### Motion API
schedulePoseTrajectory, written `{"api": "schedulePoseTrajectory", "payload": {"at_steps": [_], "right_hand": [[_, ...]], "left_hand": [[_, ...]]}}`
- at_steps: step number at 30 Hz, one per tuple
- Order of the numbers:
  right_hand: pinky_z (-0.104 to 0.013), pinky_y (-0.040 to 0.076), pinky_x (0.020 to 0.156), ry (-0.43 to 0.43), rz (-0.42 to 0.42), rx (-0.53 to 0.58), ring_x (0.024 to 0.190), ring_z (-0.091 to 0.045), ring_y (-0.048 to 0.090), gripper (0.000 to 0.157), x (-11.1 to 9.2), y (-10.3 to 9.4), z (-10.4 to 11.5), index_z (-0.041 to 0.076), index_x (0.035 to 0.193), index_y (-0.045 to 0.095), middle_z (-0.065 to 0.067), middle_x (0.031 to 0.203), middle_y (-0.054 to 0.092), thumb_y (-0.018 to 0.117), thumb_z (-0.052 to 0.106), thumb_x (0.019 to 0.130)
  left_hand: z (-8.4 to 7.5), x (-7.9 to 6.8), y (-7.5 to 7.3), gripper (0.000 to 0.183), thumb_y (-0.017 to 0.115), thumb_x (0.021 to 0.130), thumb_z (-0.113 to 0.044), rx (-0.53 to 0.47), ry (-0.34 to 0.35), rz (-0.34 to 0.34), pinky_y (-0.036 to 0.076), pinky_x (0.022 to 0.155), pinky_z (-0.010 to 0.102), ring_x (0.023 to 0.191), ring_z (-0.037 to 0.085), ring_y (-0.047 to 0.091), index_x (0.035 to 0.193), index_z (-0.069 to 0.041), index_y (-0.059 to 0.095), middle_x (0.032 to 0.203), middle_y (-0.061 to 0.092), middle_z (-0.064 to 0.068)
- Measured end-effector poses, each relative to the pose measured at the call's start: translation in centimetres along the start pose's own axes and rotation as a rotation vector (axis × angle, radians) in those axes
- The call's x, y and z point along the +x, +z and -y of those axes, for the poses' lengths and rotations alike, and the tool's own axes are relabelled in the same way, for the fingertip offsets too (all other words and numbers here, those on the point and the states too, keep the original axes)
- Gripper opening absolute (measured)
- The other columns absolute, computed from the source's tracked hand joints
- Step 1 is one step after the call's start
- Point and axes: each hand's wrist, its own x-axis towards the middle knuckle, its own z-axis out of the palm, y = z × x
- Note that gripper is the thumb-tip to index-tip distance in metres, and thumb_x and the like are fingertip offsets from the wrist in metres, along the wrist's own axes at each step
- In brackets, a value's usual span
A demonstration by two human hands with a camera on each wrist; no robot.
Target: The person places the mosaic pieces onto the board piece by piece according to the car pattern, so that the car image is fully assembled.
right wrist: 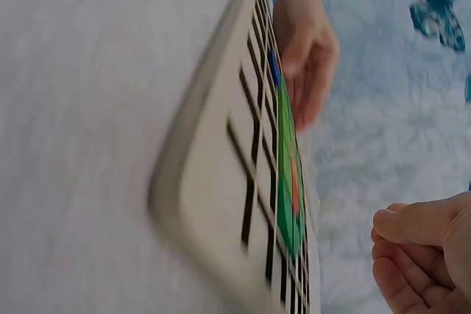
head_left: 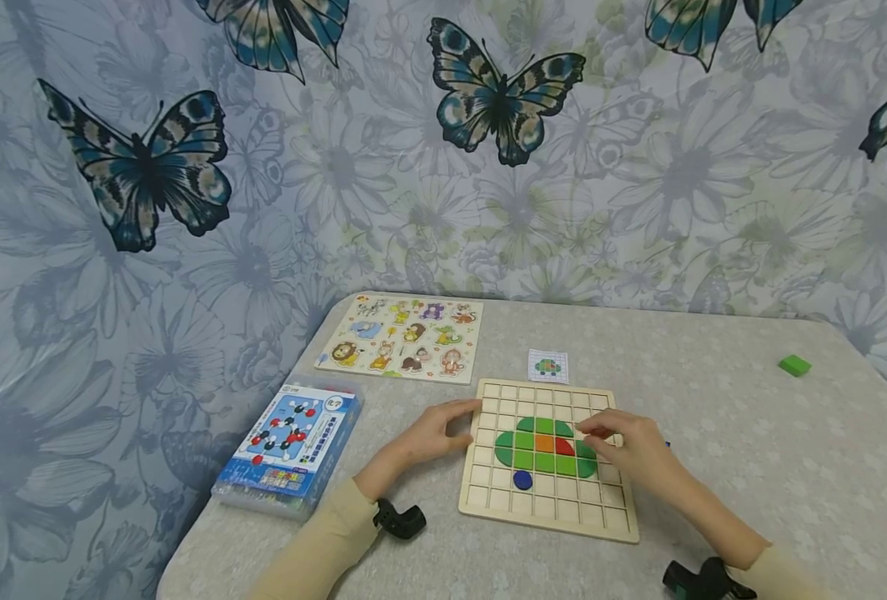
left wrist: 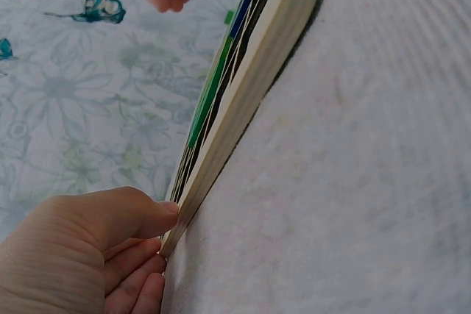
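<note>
A square wooden grid board (head_left: 548, 523) lies on the table. On it, green pieces (head_left: 523, 460) surround an orange square piece (head_left: 544, 443) and a red piece (head_left: 564, 447); below them sits a dark blue round piece (head_left: 522, 480). My left hand (head_left: 436, 432) touches the board's left edge with thumb and fingers, also visible in the left wrist view, where the thumb (left wrist: 140, 215) meets the rim. Over the right side of the green pieces hovers my right hand (head_left: 627, 442), thumb and fingertips together. The right wrist view shows this hand (right wrist: 423, 251) with nothing visible between its fingertips.
Behind the board lies a small pattern card (head_left: 548, 366). An animal picture board (head_left: 402, 336) and a boxed molecule set (head_left: 289, 450) stand to the left. A green block (head_left: 794, 366) lies far right; a blue piece (head_left: 668, 444) shows partly behind the right hand.
</note>
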Motion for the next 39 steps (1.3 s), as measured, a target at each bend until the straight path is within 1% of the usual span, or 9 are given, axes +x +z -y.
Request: {"api": "schedulePoseTrajectory", "payload": {"at_steps": [4,6,11,16,24,31,37,39], "right_hand": [[-0.028,0.053,0.060,0.122,-0.017,-0.097,0.073,-0.009,0.063,0.020,-1.2,-1.8,-1.7,0.008,0.095,0.073,0.003,0.090,0.068,0.073,-0.003,0.078],[-0.027,0.053,0.059,0.132,-0.026,-0.133,0.072,-0.010,0.063,0.019,-1.8,-2.2,-2.5,0.007,0.094,0.073,0.002,0.088,0.068,0.074,-0.003,0.077],[-0.025,0.052,0.058,0.114,-0.040,-0.164,0.069,-0.008,0.061,0.020,-2.8,-2.2,-4.0,0.003,0.091,0.072,-0.001,0.083,0.068,0.076,-0.005,0.074],[-0.023,0.051,0.056,0.108,-0.061,-0.175,0.067,-0.002,0.058,0.021,-3.5,-1.8,-4.8,0.005,0.090,0.073,0.000,0.083,0.068,0.078,-0.005,0.071],[-0.022,0.049,0.054,0.090,-0.075,-0.194,0.065,-0.001,0.055,0.023,-3.7,-1.5,-4.7,0.007,0.088,0.073,0.005,0.078,0.066,0.079,-0.005,0.069],[-0.024,0.051,0.055,0.063,-0.137,-0.181,0.066,-0.002,0.058,0.028,-3.7,-1.4,-4.7,0.005,0.089,0.072,0.003,0.079,0.067,0.078,-0.010,0.066],[-0.024,0.051,0.055,0.065,-0.130,-0.189,0.066,-0.002,0.058,0.026,-3.8,-1.5,-4.7,0.005,0.088,0.072,0.002,0.078,0.068,0.078,-0.009,0.066],[-0.024,0.052,0.055,0.054,-0.141,-0.189,0.066,-0.004,0.059,0.026,-3.8,-1.5,-4.8,0.004,0.088,0.072,0.001,0.078,0.068,0.078,-0.009,0.066]], "left_hand": [[0.0,-0.2,-0.1,0.056,0.063,0.091,-0.016,-0.006,-0.007,0.001,0.029,0.109,0.039,0.134,0.025,0.034,0.142,-0.003,0.042,0.143,0.042,0.010],[0.1,-0.2,-0.2,0.056,0.063,0.091,-0.017,-0.007,-0.010,-0.001,0.029,0.109,0.038,0.134,0.025,0.034,0.142,-0.003,0.043,0.143,0.042,0.010],[0.1,-0.3,-0.2,0.056,0.063,0.091,-0.016,-0.014,-0.015,-0.009,0.029,0.109,0.040,0.134,0.026,0.034,0.142,-0.003,0.043,0.143,0.042,0.011],[-0.1,-0.3,-0.2,0.056,0.064,0.091,-0.015,-0.018,-0.025,-0.005,0.029,0.109,0.041,0.134,0.025,0.033,0.142,-0.003,0.042,0.144,0.042,0.010],[-0.1,-0.1,-0.2,0.057,0.064,0.090,-0.014,-0.001,-0.023,-0.014,0.028,0.110,0.040,0.134,0.024,0.034,0.141,-0.003,0.044,0.143,0.043,0.010],[-0.3,0.0,-0.2,0.056,0.064,0.090,-0.013,-0.005,-0.027,-0.006,0.027,0.110,0.039,0.134,0.025,0.034,0.141,-0.002,0.043,0.143,0.043,0.011],[-0.3,0.1,-0.1,0.056,0.064,0.090,-0.013,-0.003,-0.034,-0.005,0.028,0.109,0.039,0.134,0.024,0.034,0.141,-0.003,0.044,0.142,0.043,0.010],[-0.3,0.1,-0.1,0.056,0.064,0.089,-0.013,-0.006,-0.030,-0.006,0.028,0.109,0.040,0.134,0.024,0.034,0.141,-0.003,0.044,0.142,0.044,0.010]]}}
